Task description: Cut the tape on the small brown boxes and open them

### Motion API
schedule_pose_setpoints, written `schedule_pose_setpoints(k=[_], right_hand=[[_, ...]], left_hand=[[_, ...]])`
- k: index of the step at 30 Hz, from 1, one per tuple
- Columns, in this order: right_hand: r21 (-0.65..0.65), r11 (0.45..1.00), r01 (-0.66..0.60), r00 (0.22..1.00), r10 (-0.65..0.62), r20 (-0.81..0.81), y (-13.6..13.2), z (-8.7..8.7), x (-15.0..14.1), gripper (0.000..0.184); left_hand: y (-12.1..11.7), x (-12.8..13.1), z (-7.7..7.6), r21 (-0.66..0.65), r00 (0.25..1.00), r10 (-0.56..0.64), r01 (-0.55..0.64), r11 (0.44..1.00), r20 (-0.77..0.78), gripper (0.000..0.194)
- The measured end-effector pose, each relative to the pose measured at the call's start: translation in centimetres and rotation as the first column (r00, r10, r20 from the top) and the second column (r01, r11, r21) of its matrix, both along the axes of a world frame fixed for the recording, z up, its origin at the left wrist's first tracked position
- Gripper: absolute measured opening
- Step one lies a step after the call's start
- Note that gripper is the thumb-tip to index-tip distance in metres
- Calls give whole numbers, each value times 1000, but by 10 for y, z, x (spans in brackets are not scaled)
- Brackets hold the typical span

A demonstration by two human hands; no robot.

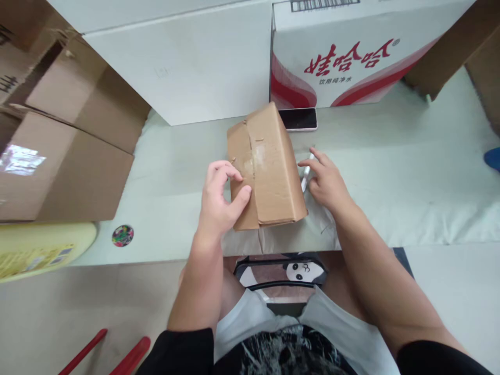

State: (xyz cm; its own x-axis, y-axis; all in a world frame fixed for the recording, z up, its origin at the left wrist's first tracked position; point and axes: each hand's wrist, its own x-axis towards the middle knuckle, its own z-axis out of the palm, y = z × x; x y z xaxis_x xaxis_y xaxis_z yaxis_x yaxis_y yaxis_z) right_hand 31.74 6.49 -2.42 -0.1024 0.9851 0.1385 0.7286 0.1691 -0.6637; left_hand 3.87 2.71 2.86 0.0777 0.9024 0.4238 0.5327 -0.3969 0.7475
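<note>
A small brown cardboard box (275, 179) sits at an angle on the cloth-covered table, its top seam worn and slightly torn. My left hand (221, 198) is on the box's left side, fingers curled and thumb pressed against the top near the seam. To the right of the box, my right hand (326, 179) has its fingers stretched out over a slim white object (307, 174), whose kind I cannot make out. Clear crumpled plastic (324, 221) lies below that hand.
A phone (300, 119) lies behind the box, before a large white carton with red print (344, 73). Brown cartons (78, 166) stack up at left, above a yellow container (47, 250). A round colourful sticker (122, 236) is near the front edge. Red bars (130, 357) show low left.
</note>
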Motion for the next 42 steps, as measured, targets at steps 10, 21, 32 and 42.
schedule_pose_setpoints(k=[10, 21, 32, 42], right_hand=[[-179, 975, -133, 785, -7, -620, -7, 15, -17, 53], [-187, 970, -154, 732, -15, -681, -8, 18, -24, 78], [-306, 912, -272, 623, -75, -779, -8, 18, -29, 72], [-154, 921, -358, 752, 186, -632, -29, 66, -25, 100]], left_hand=[[8, -22, -15, -235, 985, 63, -24, 972, 159, 38], [11, -10, -42, -285, 966, 0, 76, 956, 258, 78], [-5, 6, 6, 220, 981, -183, 191, 957, -58, 49], [-9, 22, 12, 163, 977, -23, 59, 985, -212, 38]])
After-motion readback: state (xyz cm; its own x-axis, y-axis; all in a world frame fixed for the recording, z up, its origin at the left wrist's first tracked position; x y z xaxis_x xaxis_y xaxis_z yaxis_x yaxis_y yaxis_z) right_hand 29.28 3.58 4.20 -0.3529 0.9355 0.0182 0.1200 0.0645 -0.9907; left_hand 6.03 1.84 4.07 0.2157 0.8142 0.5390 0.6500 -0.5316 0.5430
